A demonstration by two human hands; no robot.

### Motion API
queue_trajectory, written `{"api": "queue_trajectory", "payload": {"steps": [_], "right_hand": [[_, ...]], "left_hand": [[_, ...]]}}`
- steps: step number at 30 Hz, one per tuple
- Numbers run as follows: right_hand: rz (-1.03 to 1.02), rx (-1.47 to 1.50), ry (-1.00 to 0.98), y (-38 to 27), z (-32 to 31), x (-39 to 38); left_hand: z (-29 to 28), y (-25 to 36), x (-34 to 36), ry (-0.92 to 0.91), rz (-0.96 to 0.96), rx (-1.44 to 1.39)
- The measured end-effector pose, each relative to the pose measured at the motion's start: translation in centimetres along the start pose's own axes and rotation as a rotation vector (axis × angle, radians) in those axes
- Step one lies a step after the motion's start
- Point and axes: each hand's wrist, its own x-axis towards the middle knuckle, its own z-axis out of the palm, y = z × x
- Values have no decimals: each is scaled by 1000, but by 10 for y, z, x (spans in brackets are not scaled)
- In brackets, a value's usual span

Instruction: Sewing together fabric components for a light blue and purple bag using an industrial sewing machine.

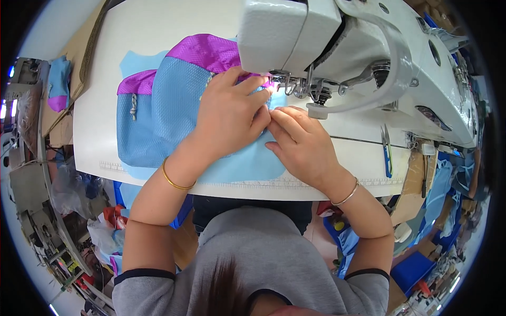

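A blue and purple fabric bag piece (158, 105) lies on the white sewing table (95, 142), with a plain light blue panel (242, 166) under it. My left hand (229, 113) presses flat on the fabric just in front of the needle area (287, 84) of the white sewing machine (369, 58). My right hand (300, 139) pinches the fabric edge beside the left hand, fingertips touching it. Each wrist wears a thin bangle.
Blue thread snips (387, 152) lie on the table to the right. A stack of blue and purple pieces (58, 84) sits at far left. Bins and fabric scraps (421, 263) crowd the floor on both sides.
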Motion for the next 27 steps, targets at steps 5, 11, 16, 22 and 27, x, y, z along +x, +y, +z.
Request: {"api": "queue_trajectory", "payload": {"steps": [5, 11, 16, 22, 27], "right_hand": [[6, -43, 34, -1, 3, -1], [18, -36, 31, -4, 0, 1], [10, -43, 48, 1, 2, -5], [20, 11, 108, 1, 1, -2], [122, 124, 198, -2, -3, -4]], "left_hand": [[1, 0, -3, 67, 17, 42], [-7, 4, -6, -5, -13, 53], [-59, 15, -30, -192, 127, -85], [-60, 3, -60, -144, 334, 148], [-58, -3, -47, 9, 346, 7]]}}
